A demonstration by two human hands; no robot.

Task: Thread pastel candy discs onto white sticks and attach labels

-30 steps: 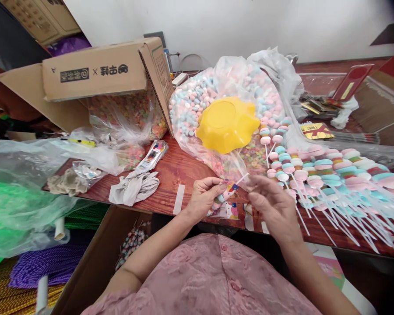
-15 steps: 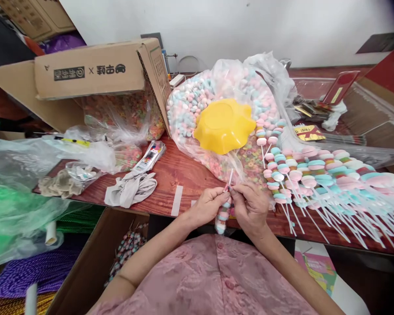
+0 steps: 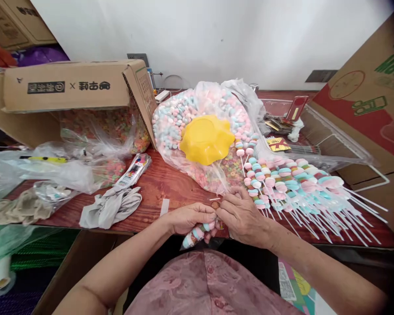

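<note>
My left hand (image 3: 190, 218) is closed around a marshmallow skewer (image 3: 195, 236), which has pink, white and blue pieces and coloured rings in a clear wrapper. The skewer lies tilted, its candy end pointing down and left. At the wrapper's neck, my right hand (image 3: 241, 216) pinches what looks like a thin twist tie; a small gold-brown loop (image 3: 215, 204) shows between the hands. The white stick (image 3: 214, 199) pokes out just above. Fingers hide most of the neck. Many finished-looking skewers (image 3: 292, 183) lie piled to the right of my right hand.
An upturned yellow scalloped bowl (image 3: 206, 140) rests on a bag of marshmallows (image 3: 167, 127) and ring candy. Left stand an open cardboard box (image 3: 72, 87), grey gloves (image 3: 111, 208) and flat wrappers (image 3: 133, 170). A clear tray (image 3: 341, 144) and a yellow twist-tie pack (image 3: 277, 144) are right.
The skewer has swung from nearly upright to tilted down-left. My right hand has turned over the neck, its fingers curled closer. The camera view has shifted, with more showing on the right.
</note>
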